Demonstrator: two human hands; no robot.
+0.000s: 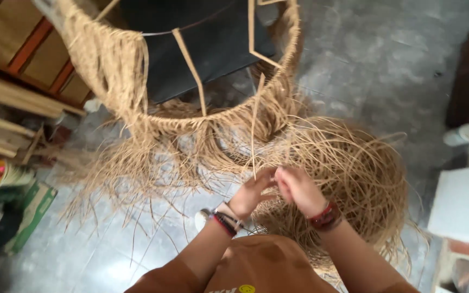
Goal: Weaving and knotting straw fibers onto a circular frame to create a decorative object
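- The left hand (251, 192) is pinched around a thin strand of straw fibre (254, 130) that rises from the fingers toward the hanging frame; bead and cord bracelets sit on that wrist.
- The right hand (298, 190) is closed next to it, fingers curled in, touching or nearly touching the left; it seems to grip the same strand or one beside it, though which cannot be made out.
- Both hands work at the near edge of the woven ring (191, 116), a large round wire frame wrapped in pale fibre, hanging in the far centre with fringe spilling down.
- A loose heap of straw (354, 173) lies just right of the hands, on the grey floor (386, 65).
- Likely trouble: the strand is thin and dry-looking, so a sharp pull could snap it or slide it out of the pinch.
- The heap is tangled; dragging one fibre out could pull several along and knot them.
- The ring hangs free, so a sideways tug could swing it and loosen the wrap.
- Bamboo poles (12, 95) and a white block (465, 203) sit well apart, left and right.
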